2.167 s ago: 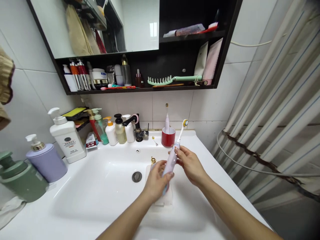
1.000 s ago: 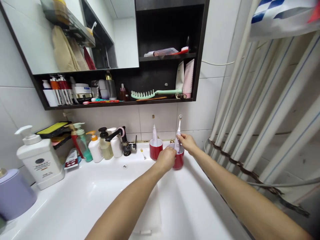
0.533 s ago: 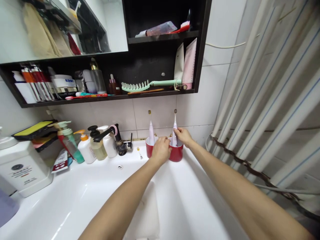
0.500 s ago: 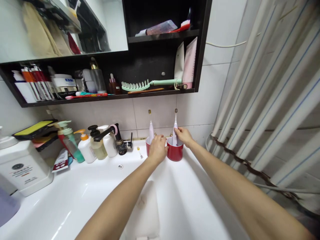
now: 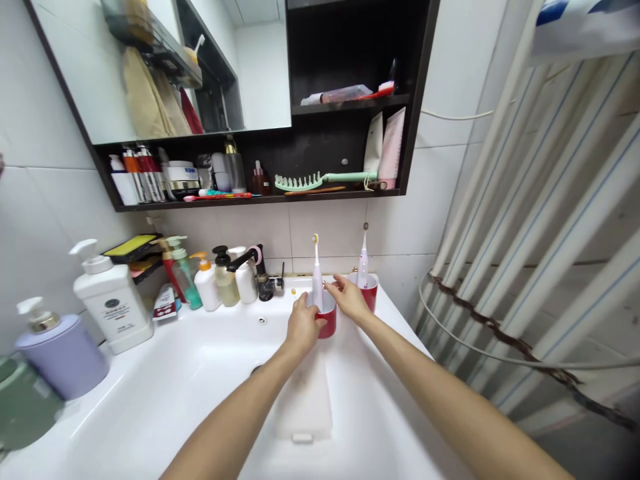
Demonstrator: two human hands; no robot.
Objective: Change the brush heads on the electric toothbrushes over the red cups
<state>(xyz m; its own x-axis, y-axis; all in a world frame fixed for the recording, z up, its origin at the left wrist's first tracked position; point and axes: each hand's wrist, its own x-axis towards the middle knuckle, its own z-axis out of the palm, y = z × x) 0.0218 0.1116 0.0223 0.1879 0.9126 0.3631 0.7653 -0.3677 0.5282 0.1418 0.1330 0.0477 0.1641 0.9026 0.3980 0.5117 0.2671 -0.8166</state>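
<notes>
On the left side of the white sink [image 5: 150, 413] stands a blurry green bottle [image 5: 23, 400], then one purple pump bottle [image 5: 60, 363] and one big white pump bottle [image 5: 113, 313]. The big bottle has a dark round label, but its words are too small to read. Next come five small bottles [image 5: 225, 283] in a row, then a black tap [image 5: 260, 267] with a pink ring. Up above them, a black shelf [image 5: 250, 203] holds a green comb [image 5: 320, 180] and many small jars and tubes. Their words are too small to read too. Past the tap are two red cups and two electric toothbrushes. The front red cup [image 5: 327, 323] sits in the sink, and the front toothbrush [image 5: 317, 270] stands in it. Its long handle points straight up, with the yellow brush end on top. The left hand [image 5: 303, 327] is curled around the left side of the front red cup, holding it. The right hand [image 5: 350, 300] reaches in from the other side, with its fingertips [image 5: 334, 285] on the cup's rim, and I cannot tell if it is gripping or only touching. Just behind and to the right, the back red cup [image 5: 369, 292] holds the back toothbrush [image 5: 363, 257], which also points up, leaning a tiny bit. On the far right hangs a striped curtain [image 5: 545, 227].
</notes>
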